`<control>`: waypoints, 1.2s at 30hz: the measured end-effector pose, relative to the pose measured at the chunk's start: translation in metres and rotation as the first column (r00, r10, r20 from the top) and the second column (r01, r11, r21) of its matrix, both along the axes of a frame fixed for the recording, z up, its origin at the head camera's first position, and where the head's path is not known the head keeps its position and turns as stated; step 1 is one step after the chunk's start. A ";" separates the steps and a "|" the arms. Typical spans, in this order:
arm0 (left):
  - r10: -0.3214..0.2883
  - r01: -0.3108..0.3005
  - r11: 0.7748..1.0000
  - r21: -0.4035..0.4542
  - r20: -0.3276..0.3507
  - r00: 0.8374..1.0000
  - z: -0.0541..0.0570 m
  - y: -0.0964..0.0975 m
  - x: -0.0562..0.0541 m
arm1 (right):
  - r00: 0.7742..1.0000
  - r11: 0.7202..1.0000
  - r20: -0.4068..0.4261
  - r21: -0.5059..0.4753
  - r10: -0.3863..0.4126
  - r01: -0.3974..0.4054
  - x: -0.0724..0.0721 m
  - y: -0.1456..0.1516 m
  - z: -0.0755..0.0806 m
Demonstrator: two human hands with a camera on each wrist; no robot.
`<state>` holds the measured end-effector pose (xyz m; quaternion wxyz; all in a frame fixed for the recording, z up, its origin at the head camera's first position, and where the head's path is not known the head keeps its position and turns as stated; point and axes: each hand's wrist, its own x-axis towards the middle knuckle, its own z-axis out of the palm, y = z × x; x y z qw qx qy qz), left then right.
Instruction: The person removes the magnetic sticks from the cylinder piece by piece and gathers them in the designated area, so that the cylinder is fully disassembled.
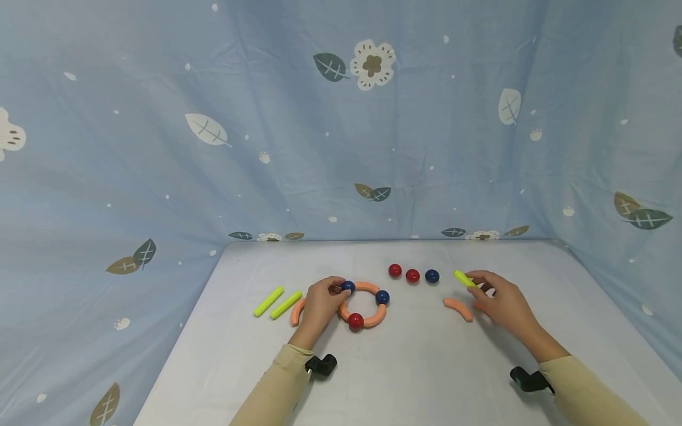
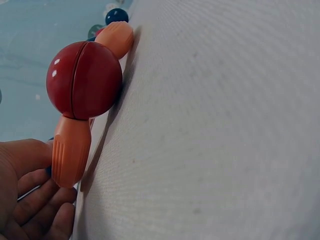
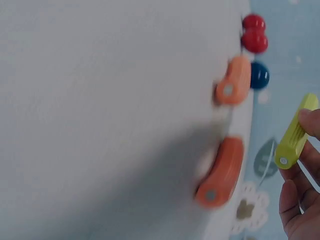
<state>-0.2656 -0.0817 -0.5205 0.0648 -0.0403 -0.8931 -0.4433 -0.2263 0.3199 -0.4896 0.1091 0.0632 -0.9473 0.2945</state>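
A ring of orange curved rods point(image 1: 366, 287) joined by balls lies on the table: two blue balls and a red ball point(image 1: 356, 321). My left hand point(image 1: 322, 305) is at the ring's left side, thumb and forefinger pinching its upper-left blue ball point(image 1: 348, 287). In the left wrist view, the red ball point(image 2: 85, 80) and an orange curved rod point(image 2: 71, 152) stand in front of the fingers. My right hand point(image 1: 503, 300) holds a yellow-green stick point(image 1: 464, 278) above the table, between thumb and fingers. Below it lies a loose orange curved rod point(image 1: 458, 309); the right wrist view shows another point(image 3: 221, 172).
Two loose red balls point(image 1: 395, 270) and a loose blue ball point(image 1: 432, 276) lie toward the back of the white table point(image 1: 426, 367). Left of my left hand are two yellow-green sticks point(image 1: 269, 302) and an orange curved rod point(image 1: 296, 312). A patterned blue curtain point(image 1: 288, 148) hangs behind.
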 end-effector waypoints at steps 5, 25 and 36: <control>0.001 -0.001 1.000 0.007 -0.002 1.000 0.000 0.000 0.001 | 0.999 0.999 -0.034 0.030 -0.015 0.016 0.005 0.022 -0.006; -0.002 0.002 1.000 0.004 -0.021 1.000 -0.002 0.000 0.002 | 0.990 0.993 0.122 0.103 -0.076 0.063 0.005 0.056 -0.027; 0.004 -0.004 1.000 -0.026 -0.006 1.000 -0.001 -0.002 0.006 | 0.990 0.991 0.103 0.109 -0.093 0.082 0.008 0.050 -0.027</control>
